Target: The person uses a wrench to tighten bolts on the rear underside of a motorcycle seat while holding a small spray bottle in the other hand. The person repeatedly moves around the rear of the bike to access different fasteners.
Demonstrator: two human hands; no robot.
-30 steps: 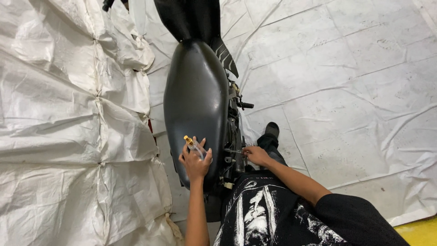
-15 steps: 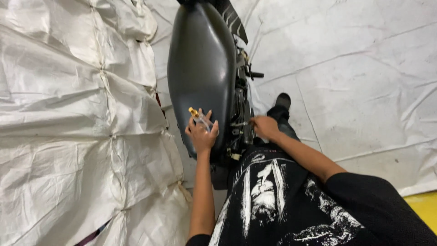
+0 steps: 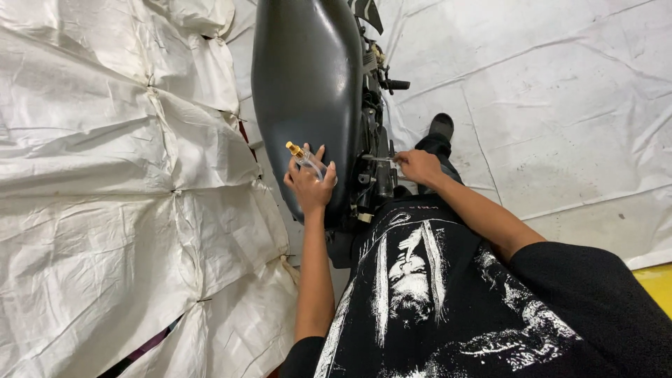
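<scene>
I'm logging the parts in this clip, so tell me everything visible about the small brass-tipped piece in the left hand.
The brass-tipped piece is small: a gold-coloured metal end, seemingly ridged, joined to a short clear tube that looks like plastic. It lies tilted, brass end pointing up and left, tube running under the fingers. The left hand pins it against the dark grey tank, near the tank's lower left side. Its far end is hidden by the hand.

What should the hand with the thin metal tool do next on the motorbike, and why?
Probably keep turning or pushing the thin tool a little further into the engine side. The right hand holds it with its tip at the parts under the dark tank, while the left hand rests on the tank, gripping a brass-tipped clear tube.
</scene>
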